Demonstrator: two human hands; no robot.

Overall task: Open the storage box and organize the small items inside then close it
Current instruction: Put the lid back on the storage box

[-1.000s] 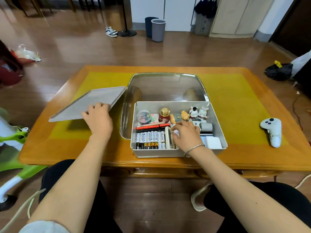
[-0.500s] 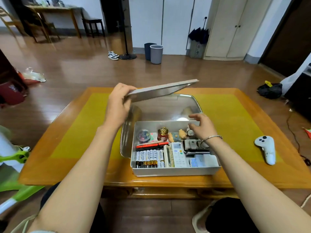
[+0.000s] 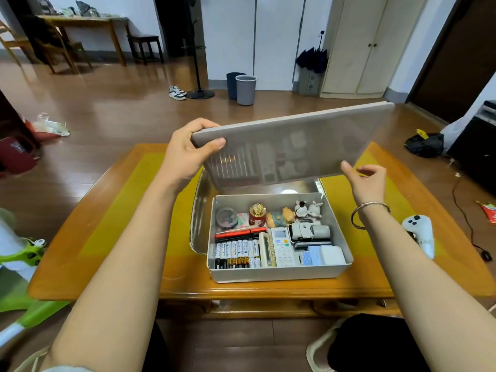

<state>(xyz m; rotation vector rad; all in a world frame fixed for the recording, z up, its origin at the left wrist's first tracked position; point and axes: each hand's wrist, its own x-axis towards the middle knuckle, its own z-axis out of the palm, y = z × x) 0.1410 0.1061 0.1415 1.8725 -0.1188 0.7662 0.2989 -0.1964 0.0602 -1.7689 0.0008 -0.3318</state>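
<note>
The left hand [image 3: 185, 154] has its grip curled round the flat, matte grey lid [image 3: 292, 146], tilted above the open rectangular storage box [image 3: 279, 273]; the right hand [image 3: 366, 179], fingers relaxed, seemingly touches its lower edge.

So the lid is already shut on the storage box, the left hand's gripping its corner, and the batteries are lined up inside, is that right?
Not quite. The head view shows the lid held up in the air above the open storage box, not shut on it. The rest stands: the left hand grips its corner, and the batteries are lined up inside.
</note>
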